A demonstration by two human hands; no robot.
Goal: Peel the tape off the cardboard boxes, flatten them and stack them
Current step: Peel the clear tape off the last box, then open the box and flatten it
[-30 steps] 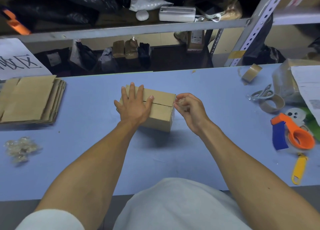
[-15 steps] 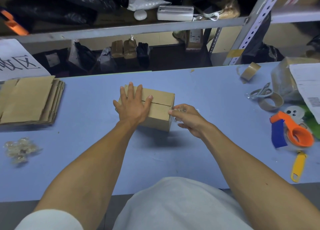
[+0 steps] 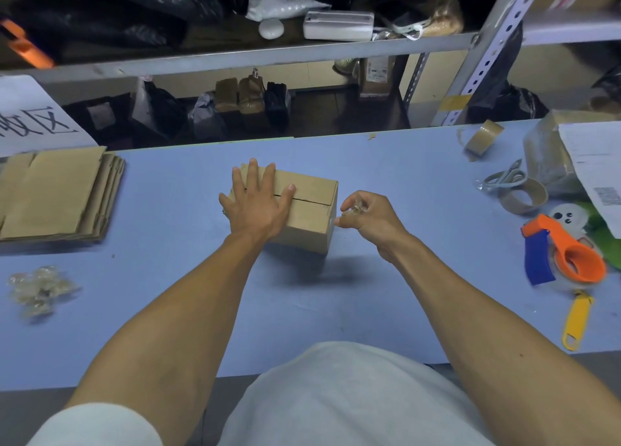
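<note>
Cardboard box (image 3: pixel 311 207), closed, top seam visible

Open blue tabletop (image 3: pixel 386 163) right of the brown cardboard box (image 3: pixel 309 210) — orange tape dispenser (image 3: pixel 571 261) and scissors (image 3: pixel 504 177) crowd the far right.

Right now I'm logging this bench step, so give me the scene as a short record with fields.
box: cardboard box upright on the blue table, top seam showing
left hand: left hand pressed flat on the box top
right hand: right hand pinching clear tape beside the box's right end
done stack: flattened cardboard, far left
</note>
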